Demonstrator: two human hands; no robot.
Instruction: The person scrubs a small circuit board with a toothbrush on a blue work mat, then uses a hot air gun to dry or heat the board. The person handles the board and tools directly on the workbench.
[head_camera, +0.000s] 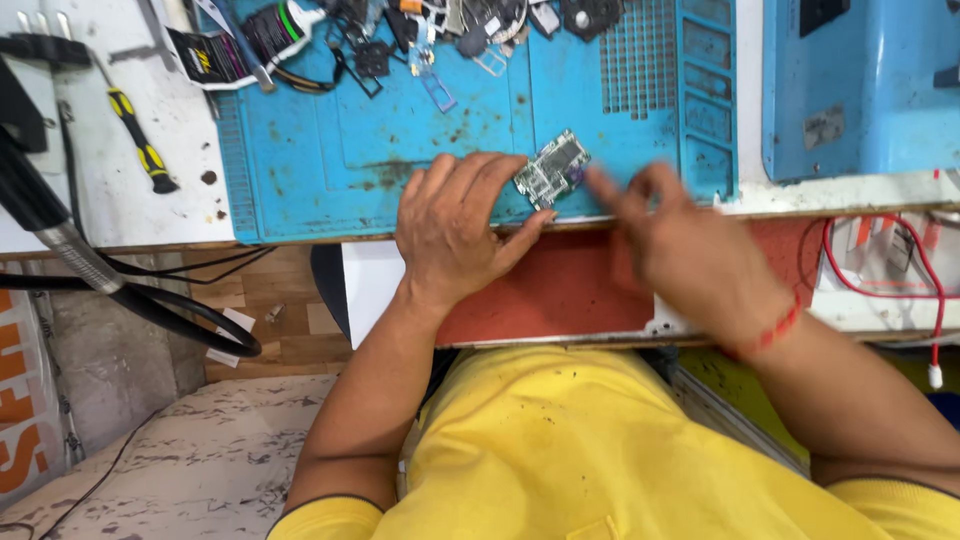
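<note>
A small green and silver circuit board (553, 167) lies on the blue work mat (400, 140) near its front edge. My left hand (458, 222) rests on the mat and pinches the board's left end between fingers and thumb. My right hand (680, 250) is blurred by motion just right of the board, with a fingertip reaching to the board's right edge. I cannot tell whether it holds anything. A red thread band circles my right wrist.
A yellow-handled screwdriver (140, 140) lies on the white bench at left. Loose phone parts and a tube (400, 35) clutter the mat's far edge. A blue box (860, 80) stands at right. Red wires (900, 270) hang below it, and black cables (150, 300) hang at left.
</note>
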